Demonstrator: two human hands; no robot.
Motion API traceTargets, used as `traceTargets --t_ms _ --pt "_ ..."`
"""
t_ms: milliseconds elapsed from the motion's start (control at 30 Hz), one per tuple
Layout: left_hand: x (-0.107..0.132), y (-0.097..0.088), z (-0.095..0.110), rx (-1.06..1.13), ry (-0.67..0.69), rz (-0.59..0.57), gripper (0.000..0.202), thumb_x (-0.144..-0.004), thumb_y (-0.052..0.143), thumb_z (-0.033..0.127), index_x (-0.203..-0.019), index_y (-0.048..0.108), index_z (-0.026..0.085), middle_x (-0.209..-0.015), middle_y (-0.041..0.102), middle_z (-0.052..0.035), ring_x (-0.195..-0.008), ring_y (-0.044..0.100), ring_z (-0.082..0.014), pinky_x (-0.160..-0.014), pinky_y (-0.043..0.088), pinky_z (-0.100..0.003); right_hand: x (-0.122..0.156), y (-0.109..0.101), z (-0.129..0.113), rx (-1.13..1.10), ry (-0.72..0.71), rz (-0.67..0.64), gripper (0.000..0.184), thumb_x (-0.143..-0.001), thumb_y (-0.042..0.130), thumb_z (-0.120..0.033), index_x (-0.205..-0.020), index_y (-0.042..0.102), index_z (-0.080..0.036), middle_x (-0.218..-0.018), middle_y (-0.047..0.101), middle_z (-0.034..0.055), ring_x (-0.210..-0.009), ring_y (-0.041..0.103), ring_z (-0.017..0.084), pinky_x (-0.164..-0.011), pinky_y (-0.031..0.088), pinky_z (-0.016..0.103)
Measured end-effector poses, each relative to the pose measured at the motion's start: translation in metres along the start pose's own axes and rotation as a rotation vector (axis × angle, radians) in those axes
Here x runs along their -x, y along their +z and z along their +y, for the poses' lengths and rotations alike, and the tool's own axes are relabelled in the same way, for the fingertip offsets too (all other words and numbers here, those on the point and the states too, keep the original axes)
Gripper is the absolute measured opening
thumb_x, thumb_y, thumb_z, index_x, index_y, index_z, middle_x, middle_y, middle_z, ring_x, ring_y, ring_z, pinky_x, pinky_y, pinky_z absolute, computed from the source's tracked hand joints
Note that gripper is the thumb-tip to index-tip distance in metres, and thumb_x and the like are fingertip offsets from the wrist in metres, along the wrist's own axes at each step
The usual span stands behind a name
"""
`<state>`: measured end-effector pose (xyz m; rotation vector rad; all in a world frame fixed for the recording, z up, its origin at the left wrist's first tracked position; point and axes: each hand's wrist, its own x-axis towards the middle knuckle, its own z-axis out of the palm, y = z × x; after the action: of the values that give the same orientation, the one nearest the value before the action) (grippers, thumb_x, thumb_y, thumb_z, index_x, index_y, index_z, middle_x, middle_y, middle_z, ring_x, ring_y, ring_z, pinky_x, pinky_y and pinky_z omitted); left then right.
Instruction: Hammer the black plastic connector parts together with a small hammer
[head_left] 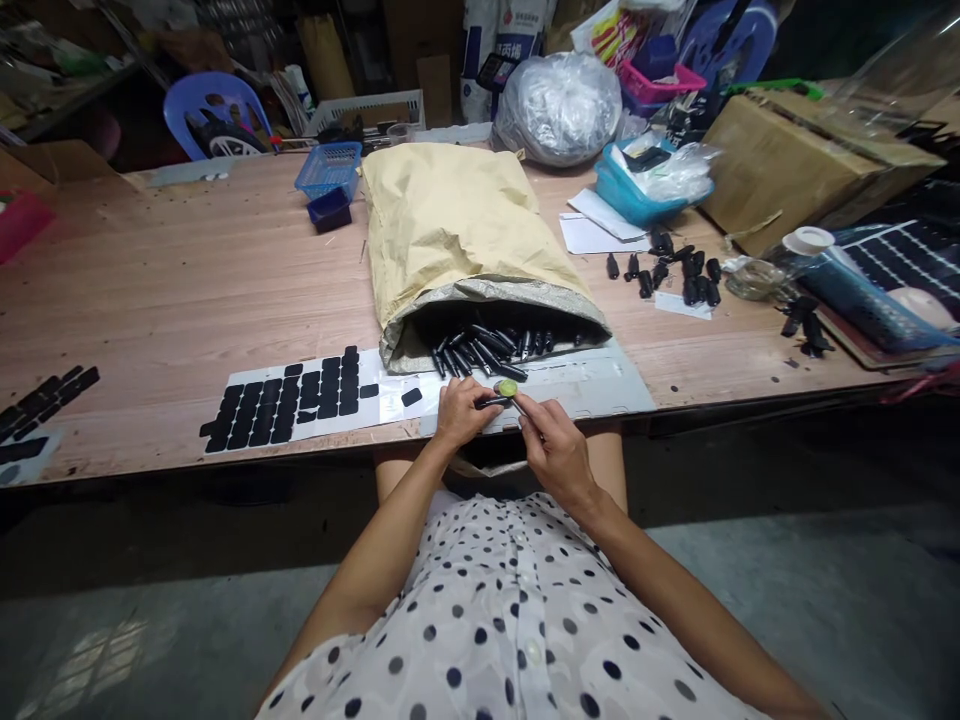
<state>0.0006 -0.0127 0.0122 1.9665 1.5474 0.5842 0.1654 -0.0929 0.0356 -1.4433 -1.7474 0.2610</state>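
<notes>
My left hand [463, 408] is closed on a slim black plastic part [491, 401], held just above the front edge of the table. My right hand [555, 440] pinches a thin stick-like tool [517, 406] whose tip reaches the black part. Between the two hands is a small round yellow-green piece [508, 387]; what it is attached to cannot be made out. Right behind my hands, a big cream woven sack [457, 215] lies with its mouth toward me. Several more slim black parts [480, 350] spill out of it onto a grey board [600, 378].
Left of my hands, rows of black rounded stickers [259, 410] lie on white sheets, with one loose black piece [412, 397]. Several small black parts [690, 275] are scattered at right. Farther back stand a blue basket [330, 168], a turquoise basket [637, 190] and a cardboard box [802, 165].
</notes>
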Motion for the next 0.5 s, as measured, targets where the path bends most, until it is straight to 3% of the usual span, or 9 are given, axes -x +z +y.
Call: traceTargets --t_ms 300,500 --pt "0.001 0.0 0.002 -0.021 0.001 -0.006 0.014 -0.084 0.079 0.032 -0.098 0.082 0.032 -0.092 0.071 -0.0019 -0.1 0.057 -0.0245 -0.093 0.044 -0.041 0.009 0.011 0.012 0.104 0.03 -0.108 0.041 -0.103 0.043 -0.027 -0.131 0.072 -0.028 -0.086 0.064 0.0051 -0.077 0.064 0.018 -0.068 0.053 0.027" --pt "0.001 0.0 0.001 -0.012 0.028 -0.004 0.014 -0.085 0.078 0.032 -0.098 0.083 0.032 -0.094 0.072 -0.0017 -0.099 0.057 -0.0241 -0.093 0.045 -0.041 0.003 0.002 0.013 0.053 0.068 -0.032 0.041 -0.104 0.043 -0.028 -0.133 0.071 -0.027 -0.091 0.066 0.0061 -0.084 0.066 0.019 -0.078 0.055 0.029"
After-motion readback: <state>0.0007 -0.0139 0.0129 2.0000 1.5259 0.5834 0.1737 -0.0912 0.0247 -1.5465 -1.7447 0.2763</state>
